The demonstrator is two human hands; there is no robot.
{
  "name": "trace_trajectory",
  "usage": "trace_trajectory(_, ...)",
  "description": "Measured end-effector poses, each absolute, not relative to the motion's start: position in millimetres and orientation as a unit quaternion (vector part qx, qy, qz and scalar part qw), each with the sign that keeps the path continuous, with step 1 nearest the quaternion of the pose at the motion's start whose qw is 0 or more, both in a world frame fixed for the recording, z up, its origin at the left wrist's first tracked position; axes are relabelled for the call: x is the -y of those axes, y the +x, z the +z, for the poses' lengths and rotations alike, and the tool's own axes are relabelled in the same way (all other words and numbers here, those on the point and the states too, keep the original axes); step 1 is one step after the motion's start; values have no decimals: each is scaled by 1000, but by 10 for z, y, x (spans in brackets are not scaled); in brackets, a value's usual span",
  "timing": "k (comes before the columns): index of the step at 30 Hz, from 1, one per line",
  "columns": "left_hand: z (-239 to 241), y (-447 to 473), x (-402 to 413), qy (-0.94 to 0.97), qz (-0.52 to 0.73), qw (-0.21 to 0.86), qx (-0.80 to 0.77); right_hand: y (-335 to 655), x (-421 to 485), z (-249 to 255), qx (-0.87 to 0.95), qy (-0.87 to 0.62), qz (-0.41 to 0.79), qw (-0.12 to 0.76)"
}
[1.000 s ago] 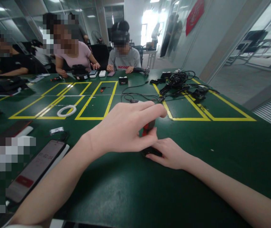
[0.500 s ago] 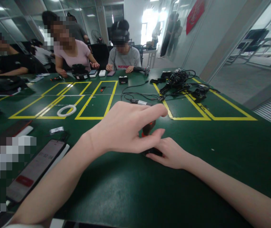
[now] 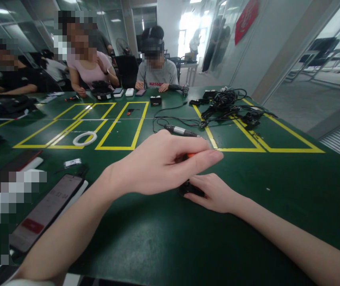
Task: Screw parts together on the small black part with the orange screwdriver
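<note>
From my end I have the left hand (image 3: 160,165) mid-frame, thumb and fingers curled round an orange tool (image 3: 191,155), mostly hidden. Right hand (image 3: 214,192), just right of center, grips a black part (image 3: 194,191) on the table (image 3: 158,242). Phone (image 3: 47,210) lower left.

The left hand (image 3: 158,163) hides most of an orange item (image 3: 191,155); the right hand (image 3: 213,192) partly covers a black object (image 3: 193,190).

Orange tool (image 3: 191,155) mostly hidden; black object (image 3: 193,190) below, partly covered.
</note>
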State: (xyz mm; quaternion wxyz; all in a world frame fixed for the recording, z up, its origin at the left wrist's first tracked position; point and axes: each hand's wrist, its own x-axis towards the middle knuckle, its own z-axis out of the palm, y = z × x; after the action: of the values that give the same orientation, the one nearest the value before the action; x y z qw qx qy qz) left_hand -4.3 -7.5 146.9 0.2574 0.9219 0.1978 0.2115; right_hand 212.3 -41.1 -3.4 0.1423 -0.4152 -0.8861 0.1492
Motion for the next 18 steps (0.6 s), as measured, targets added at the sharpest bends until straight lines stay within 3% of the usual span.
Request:
trace_trajectory(5,1533,-97,52,825,131,489,-250,2116,413,-19,886,-417,152,135)
trace_trajectory(8,1515,-90,-10,771,114,573,-254,2122,411,-24,888,-410,153,143)
trace_trajectory(14,1443,-57,-141,731,104,632,-235,2128,406,-31,890,-404,149,148)
trace_trajectory(18,1444,-64,-160,745,131,601,-256,2123,410,-34,891,-405,135,152)
